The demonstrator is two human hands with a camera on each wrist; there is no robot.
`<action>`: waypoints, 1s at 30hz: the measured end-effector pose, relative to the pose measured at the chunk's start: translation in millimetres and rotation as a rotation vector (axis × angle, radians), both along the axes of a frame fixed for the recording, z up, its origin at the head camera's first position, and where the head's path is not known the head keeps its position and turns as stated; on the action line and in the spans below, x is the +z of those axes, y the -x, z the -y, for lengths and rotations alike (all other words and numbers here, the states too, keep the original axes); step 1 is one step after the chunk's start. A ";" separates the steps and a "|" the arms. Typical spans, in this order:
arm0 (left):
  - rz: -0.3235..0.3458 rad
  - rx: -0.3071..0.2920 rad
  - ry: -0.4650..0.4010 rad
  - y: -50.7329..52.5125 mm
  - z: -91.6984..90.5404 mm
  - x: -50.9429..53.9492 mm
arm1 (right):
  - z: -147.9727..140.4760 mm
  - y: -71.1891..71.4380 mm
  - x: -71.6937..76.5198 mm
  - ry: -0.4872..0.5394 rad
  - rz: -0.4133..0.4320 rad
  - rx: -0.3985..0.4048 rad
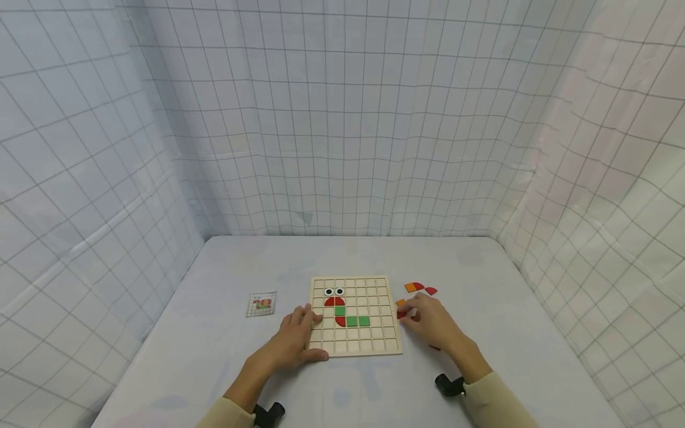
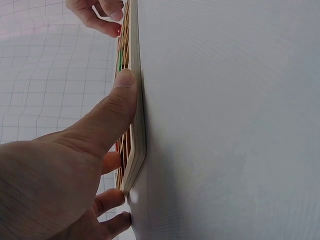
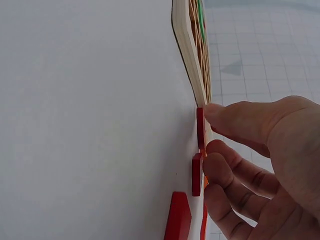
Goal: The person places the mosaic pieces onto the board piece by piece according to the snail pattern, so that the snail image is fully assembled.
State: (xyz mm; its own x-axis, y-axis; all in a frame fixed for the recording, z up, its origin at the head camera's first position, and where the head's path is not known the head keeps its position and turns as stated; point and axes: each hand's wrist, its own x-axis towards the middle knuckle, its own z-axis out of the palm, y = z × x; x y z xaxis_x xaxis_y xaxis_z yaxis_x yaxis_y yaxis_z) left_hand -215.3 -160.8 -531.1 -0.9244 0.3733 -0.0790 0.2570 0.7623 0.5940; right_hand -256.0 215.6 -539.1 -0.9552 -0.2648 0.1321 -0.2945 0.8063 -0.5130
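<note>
A light wooden grid board lies flat, bearing two eye pieces, several red rounded pieces and several green squares. My left hand rests at the board's near left corner. Its thumb lies against the near edge, the other fingers along the left side. Beside the board's right edge, my right hand pinches a red piece low over the table between thumb and fingers. An orange piece shows just past those fingertips.
Beyond the right hand lie an orange square and red rounded pieces. Another red piece lies nearer me, partly hidden under the hand in the head view. A small pattern card is left of the board. Grid-patterned curtains surround the table.
</note>
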 end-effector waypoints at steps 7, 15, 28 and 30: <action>0.000 0.005 -0.005 -0.7 -0.6 0.8 | -11.9 -1.7 0.7 -0.010 0.051 -0.025; 0.003 0.001 -0.010 -1.2 -1.1 1.3 | -20.1 -2.2 1.4 0.025 0.084 -0.010; 0.004 0.005 -0.009 -1.6 -1.2 1.6 | -20.3 -4.4 3.8 0.057 0.119 -0.015; 0.002 0.004 -0.011 -1.6 -1.0 1.4 | -20.3 -4.7 4.2 0.061 0.119 -0.015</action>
State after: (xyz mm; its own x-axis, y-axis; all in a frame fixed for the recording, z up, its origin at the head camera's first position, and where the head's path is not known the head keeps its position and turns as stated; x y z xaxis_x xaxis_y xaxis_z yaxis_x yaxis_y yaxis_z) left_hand -213.7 -159.8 -529.8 -0.9256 0.3706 -0.0770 0.2529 0.7568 0.6028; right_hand -251.3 235.9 -534.9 -0.9690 -0.2450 0.0329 -0.2165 0.7766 -0.5917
